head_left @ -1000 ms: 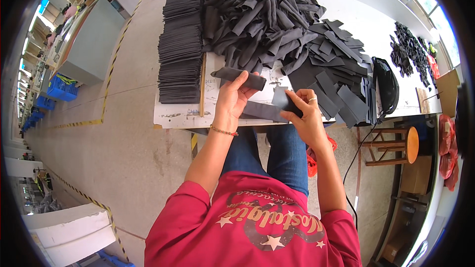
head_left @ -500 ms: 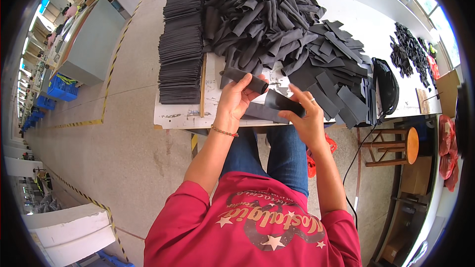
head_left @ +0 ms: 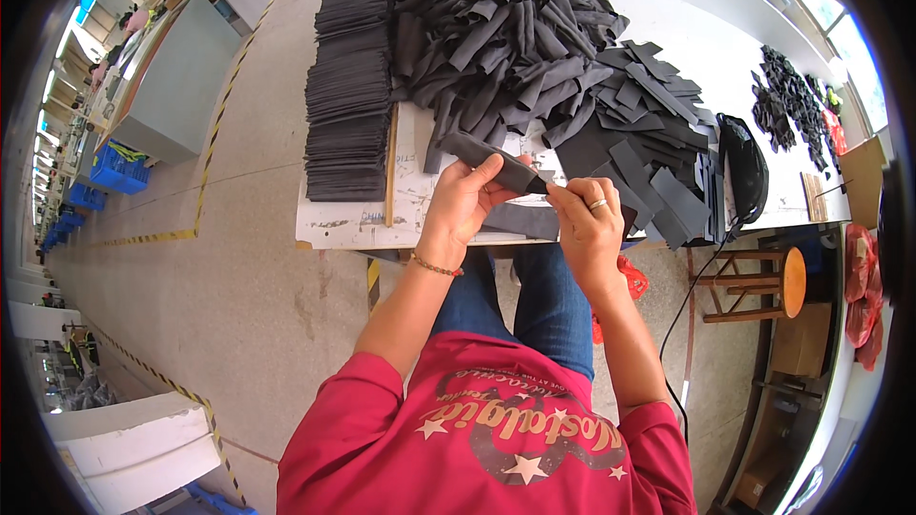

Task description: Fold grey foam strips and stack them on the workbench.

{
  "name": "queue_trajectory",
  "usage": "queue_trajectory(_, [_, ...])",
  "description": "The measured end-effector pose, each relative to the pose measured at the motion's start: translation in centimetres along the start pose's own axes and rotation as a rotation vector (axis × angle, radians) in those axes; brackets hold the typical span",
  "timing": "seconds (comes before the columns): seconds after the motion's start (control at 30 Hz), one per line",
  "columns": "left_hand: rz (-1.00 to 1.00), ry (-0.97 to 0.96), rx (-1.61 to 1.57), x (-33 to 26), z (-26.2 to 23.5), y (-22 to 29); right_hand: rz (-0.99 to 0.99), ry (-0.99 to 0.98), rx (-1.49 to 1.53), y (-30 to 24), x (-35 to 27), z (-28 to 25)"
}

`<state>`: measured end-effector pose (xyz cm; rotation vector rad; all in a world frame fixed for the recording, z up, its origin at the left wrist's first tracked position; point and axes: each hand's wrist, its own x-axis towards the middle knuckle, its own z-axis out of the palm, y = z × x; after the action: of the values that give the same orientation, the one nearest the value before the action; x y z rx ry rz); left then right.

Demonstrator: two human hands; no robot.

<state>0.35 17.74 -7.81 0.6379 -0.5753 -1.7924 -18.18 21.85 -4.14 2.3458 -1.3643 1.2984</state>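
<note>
My left hand [head_left: 466, 198] is closed around a black fabric sleeve [head_left: 489, 158], which slants down to the right above the table's near edge. At the sleeve's right end, my right hand [head_left: 589, 219] pinches with thumb and fingers. A dark flat strip [head_left: 537, 187] shows there, its end meeting the sleeve's mouth; how far it reaches inside is hidden. Beneath my hands another dark strip [head_left: 523, 220] lies on the white table [head_left: 334, 219]. Just beyond them rises a heap of black fabric sleeves [head_left: 515, 48], with a spread of flat dark strips [head_left: 658, 167] to its right.
A tall, neat stack of black pieces [head_left: 353, 76] lines the table's left side, beside a thin wooden stick [head_left: 391, 167]. To the right are a black bag-like object [head_left: 744, 167] with a cable, a wooden stool [head_left: 792, 281] and red plastic bags [head_left: 863, 277].
My right hand has moved inward and brought the dark strip to the sleeve's end. The sleeve, earlier showing its round opening, now lies flatter and longer between my hands.
</note>
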Motion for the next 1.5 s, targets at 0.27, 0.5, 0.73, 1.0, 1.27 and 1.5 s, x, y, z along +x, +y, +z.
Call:
queue_trajectory(0.27, [0.188,-0.014,-0.04,-1.2,2.9,-1.0,0.224,-0.014,0.268,-2.4,-0.5,2.3])
queue_trajectory(0.5, [0.197,-0.123,-0.078,-0.4,1.8,-3.1,0.236,-0.172,0.188,-1.8,-3.2,2.1])
queue_trajectory(0.73, [0.128,-0.01,-0.202,-0.6,1.4,-3.7,0.185,-0.236,0.238,-2.1,-1.8,1.7])
queue_trajectory(1.0, [0.15,-0.031,-0.2,-1.3,2.3,-4.9,0.132,-0.239,0.287,-1.5,-1.7,0.9])
queue_trajectory(1.27, [0.193,-0.028,-0.182,-1.2,3.1,-5.2,0.151,-0.225,0.317,-0.2,-3.4,0.3])
queue_trajectory(1.5, [0.153,-0.022,-0.226,-1.9,3.2,-6.4,0.108,-0.142,0.364,-0.4,-2.7,1.9])
